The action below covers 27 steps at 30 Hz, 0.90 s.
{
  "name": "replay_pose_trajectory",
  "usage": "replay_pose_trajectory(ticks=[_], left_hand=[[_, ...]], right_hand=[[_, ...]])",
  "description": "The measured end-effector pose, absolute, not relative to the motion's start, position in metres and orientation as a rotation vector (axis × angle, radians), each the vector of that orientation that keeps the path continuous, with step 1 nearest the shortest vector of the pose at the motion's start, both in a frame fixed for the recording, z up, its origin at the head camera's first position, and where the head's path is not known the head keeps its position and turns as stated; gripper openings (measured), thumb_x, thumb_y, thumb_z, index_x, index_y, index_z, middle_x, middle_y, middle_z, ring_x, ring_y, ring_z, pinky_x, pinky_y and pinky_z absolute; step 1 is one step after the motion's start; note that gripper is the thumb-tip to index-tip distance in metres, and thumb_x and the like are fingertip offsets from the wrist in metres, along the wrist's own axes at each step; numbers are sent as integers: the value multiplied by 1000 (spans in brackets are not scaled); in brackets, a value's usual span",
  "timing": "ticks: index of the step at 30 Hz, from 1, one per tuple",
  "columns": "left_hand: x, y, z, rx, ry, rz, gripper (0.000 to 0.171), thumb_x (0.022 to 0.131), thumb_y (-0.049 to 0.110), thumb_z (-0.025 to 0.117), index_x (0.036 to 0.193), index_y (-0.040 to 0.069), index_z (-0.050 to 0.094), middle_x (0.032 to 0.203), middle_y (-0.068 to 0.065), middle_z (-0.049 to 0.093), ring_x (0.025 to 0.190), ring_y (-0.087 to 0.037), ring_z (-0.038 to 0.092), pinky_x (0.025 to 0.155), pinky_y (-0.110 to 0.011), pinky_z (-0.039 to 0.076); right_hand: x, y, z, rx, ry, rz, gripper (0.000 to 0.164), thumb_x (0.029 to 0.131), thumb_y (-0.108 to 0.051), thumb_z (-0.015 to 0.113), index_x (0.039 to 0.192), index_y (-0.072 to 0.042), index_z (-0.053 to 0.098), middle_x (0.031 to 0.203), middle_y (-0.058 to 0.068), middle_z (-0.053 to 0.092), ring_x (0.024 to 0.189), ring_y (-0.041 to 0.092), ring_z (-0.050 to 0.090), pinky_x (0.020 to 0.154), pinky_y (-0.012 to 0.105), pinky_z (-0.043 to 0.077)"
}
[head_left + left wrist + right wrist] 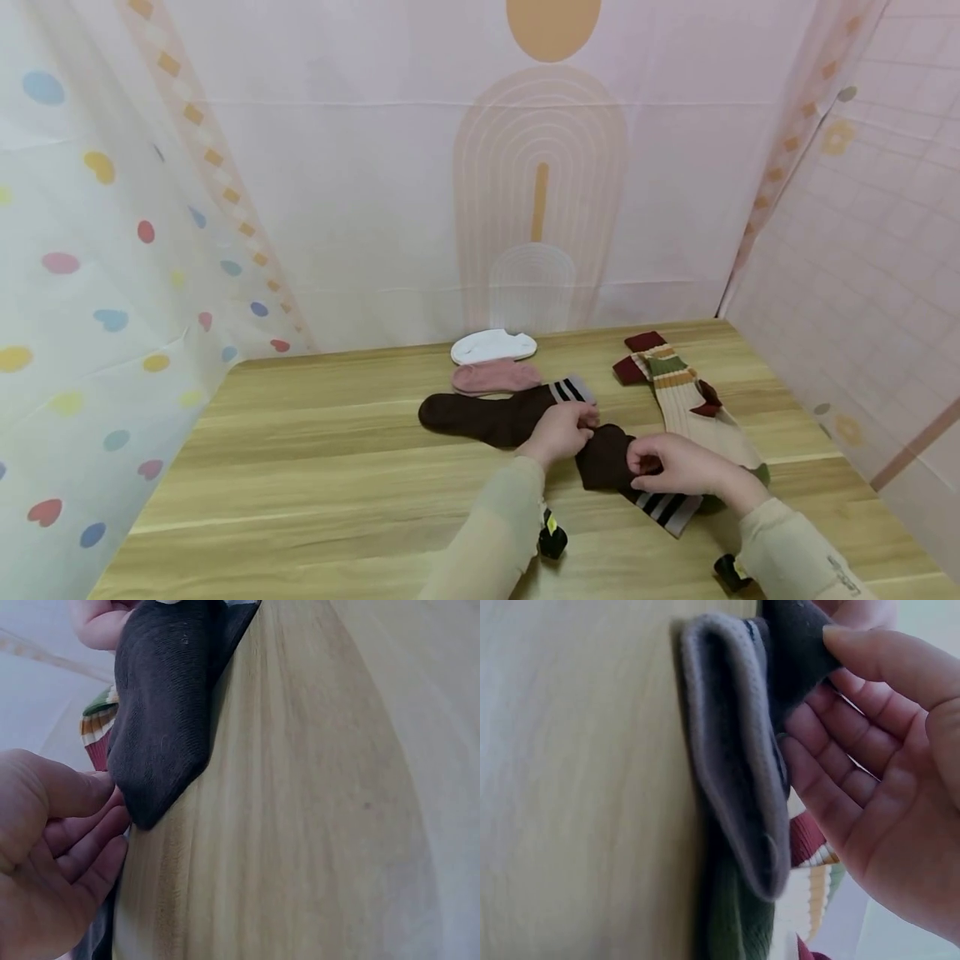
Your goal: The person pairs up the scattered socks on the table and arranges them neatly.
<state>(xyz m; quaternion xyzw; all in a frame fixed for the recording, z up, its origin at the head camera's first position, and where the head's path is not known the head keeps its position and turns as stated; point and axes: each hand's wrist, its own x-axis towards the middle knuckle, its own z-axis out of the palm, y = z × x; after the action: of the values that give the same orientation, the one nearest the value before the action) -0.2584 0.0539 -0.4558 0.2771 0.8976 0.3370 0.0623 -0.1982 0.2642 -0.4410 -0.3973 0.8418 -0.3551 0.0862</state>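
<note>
Between both hands is a dark brown sock [604, 460], bent over, its grey cuff with black stripes [670, 509] pointing to the near right. My right hand [686, 464] pinches the dark fabric between thumb and fingers, and the open cuff [705, 750] shows beside them in the right wrist view. At the sock's left edge my left hand [557, 432] has thumb and fingertips together, pinching the fabric [154, 742]. A matching dark brown sock [480, 418] lies flat behind the left hand, toe to the left, its striped cuff partly covered by that hand.
A white low-cut sock [492, 347] and a pink sock [495, 377] lie at the table's back. Cream socks with green, orange and maroon parts [693, 400] lie at right, partly behind the right hand. Printed curtains [360, 208] enclose the wooden table [300, 467].
</note>
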Motion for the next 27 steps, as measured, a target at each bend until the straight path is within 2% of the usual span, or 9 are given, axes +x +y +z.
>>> replay_pose_trajectory(ticks=[4,8,19,27], left_hand=[[-258,56,-459,839,2738,1025,24,83,2,66,107,7,66,93,1,66,87,-9,60,77,-17,45],[-257,57,-460,833,2753,1019,23,83,1,66,104,8,67,91,2,65,85,-8,59,75,-16,44],[-254,60,-459,895,2878,724,19,83,7,65,100,16,68,85,7,61,82,-8,56,74,-18,44],[-254,61,-459,900,2919,663,17,84,9,65,99,17,67,84,7,60,81,-7,56,74,-18,44]], right_hand=[[-194,272,-439,-1122,2603,-1016,11,85,-20,68,85,-19,57,82,-11,55,74,4,54,65,26,47],[-190,282,-437,-1134,2721,-977,14,82,-19,71,86,-21,58,84,-13,56,75,4,54,64,25,47],[-176,305,-439,-1273,2723,-1057,25,77,-10,75,98,-13,61,94,-3,61,84,10,58,69,28,51],[-173,311,-449,-1507,2779,-865,37,66,-17,82,94,-25,59,96,-12,56,89,7,51,78,22,43]])
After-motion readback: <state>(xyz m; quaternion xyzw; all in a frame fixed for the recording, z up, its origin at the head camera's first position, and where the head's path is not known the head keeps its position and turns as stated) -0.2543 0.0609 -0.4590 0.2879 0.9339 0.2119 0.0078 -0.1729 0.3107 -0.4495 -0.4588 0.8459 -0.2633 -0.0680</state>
